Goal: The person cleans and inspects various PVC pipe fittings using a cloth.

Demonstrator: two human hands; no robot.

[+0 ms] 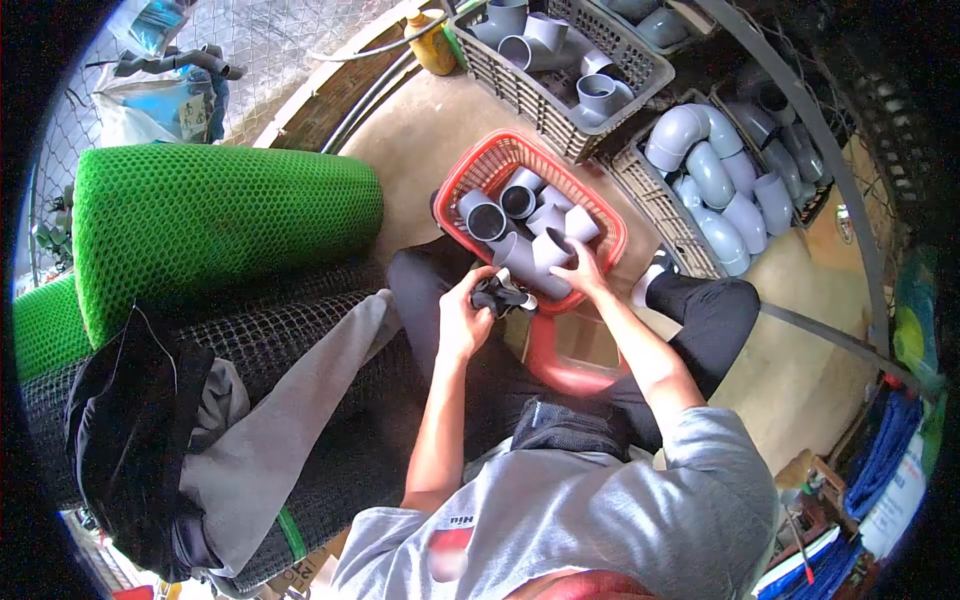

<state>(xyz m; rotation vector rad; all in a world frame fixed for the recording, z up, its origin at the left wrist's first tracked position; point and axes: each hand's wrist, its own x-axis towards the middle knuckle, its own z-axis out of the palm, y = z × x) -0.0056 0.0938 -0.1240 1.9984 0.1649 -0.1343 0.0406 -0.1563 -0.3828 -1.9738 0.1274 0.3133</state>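
Observation:
A red plastic basket rests across my knees and holds several short grey pipe fittings. My left hand is closed around a small dark fitting with a white end, held just in front of the basket's near rim. My right hand reaches into the basket's near corner, its fingers on a grey fitting. Whether that fitting is lifted or just touched is not clear.
A roll of green mesh and a roll of black netting with clothes draped on it lie at my left. Grey crates with pipe elbows and couplings stand beyond the basket. A yellow bottle stands further back.

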